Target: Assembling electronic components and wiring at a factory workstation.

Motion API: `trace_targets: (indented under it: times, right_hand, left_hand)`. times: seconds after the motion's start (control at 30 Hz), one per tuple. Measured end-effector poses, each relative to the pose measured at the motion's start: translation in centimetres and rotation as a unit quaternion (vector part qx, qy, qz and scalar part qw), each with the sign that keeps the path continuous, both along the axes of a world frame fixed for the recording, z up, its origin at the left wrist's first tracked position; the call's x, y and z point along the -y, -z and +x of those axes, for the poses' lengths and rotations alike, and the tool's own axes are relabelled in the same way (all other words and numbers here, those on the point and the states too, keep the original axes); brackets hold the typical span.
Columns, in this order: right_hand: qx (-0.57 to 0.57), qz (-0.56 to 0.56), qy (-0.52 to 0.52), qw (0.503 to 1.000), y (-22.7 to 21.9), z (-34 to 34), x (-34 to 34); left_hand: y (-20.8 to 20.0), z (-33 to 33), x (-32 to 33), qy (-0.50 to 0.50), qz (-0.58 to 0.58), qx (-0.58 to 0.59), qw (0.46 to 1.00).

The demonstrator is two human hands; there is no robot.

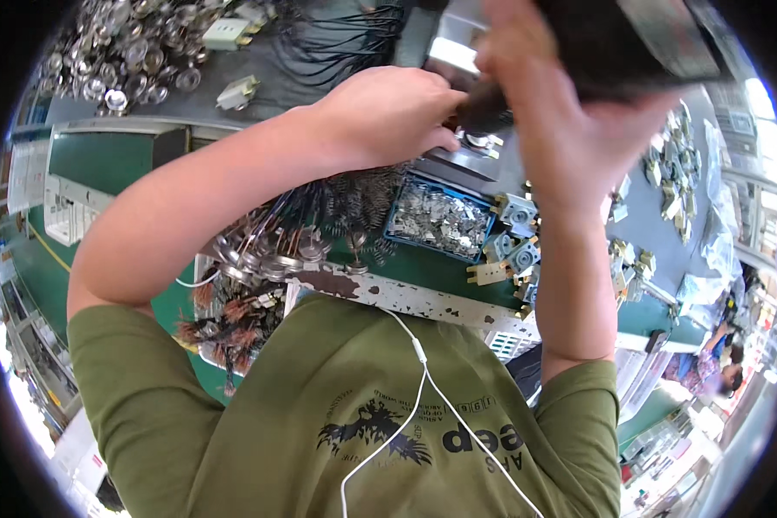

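Note:
My right hand (561, 129) is wrapped round a dark hand-held power tool (630, 47), blurred and close to the camera. The tool's narrow nose (485, 108) points left and down at a silver metal fixture (462, 164). From the other side my left hand (388, 112) reaches in, thumb and fingers pinched together at the tool's nose. What those fingers hold is hidden. A small shiny round part (479, 138) sits on the fixture just under the nose.
Nearest the fixture is a blue bin (390, 223) of small metal pieces. Round metal parts with wires (276, 250) lie left, pale plug-like housings (520, 216) right. A pile of shiny rings (129, 60) and black cables (345, 43) are farther back. The bench's chipped white edge (406, 298) runs before me.

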State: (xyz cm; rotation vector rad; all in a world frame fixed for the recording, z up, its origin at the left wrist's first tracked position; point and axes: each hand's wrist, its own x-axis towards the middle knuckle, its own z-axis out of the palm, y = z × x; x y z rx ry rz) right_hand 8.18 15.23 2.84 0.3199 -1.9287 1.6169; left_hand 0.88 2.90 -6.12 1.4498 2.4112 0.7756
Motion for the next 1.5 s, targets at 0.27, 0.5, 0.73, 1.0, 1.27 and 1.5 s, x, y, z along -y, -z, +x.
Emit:
trace_targets:
  times: [0.27, 0.5, 0.73, 1.0, 1.27, 1.5]
  right_hand:
    - [-0.013, -0.016, 0.17, 0.985, -3.7, 0.6, -7.0]
    - [-0.202, 0.408, 0.362, 0.813, -1.5, 2.3, -15.5]
    - [0.119, 0.48, 0.226, 0.839, 5.3, 3.2, -16.7]
    - [0.228, 0.603, 0.185, 0.742, 8.2, 3.5, -18.3]
    - [0.231, 0.288, 0.133, 0.92, 4.6, 5.4, -17.1]
    - [0.262, -0.036, -0.125, 0.956, 4.9, 9.5, -11.2]
  left_hand:
    - [-0.8, 0.8, -0.6, 0.098, 0.069, -0.18, 0.976]
    - [-2.1, 0.8, -0.1, 0.126, 0.058, -0.163, 0.977]
    - [-1.4, 0.8, 1.1, 0.143, 0.075, -0.147, 0.976]
    - [-3.9, 0.2, 1.6, 0.097, 0.073, -0.211, 0.97]
    - [-10.0, -8.7, 9.6, -0.27, 0.026, -0.32, 0.908]
    - [-6.2, -3.3, 5.1, -0.003, 0.008, -0.306, 0.952]
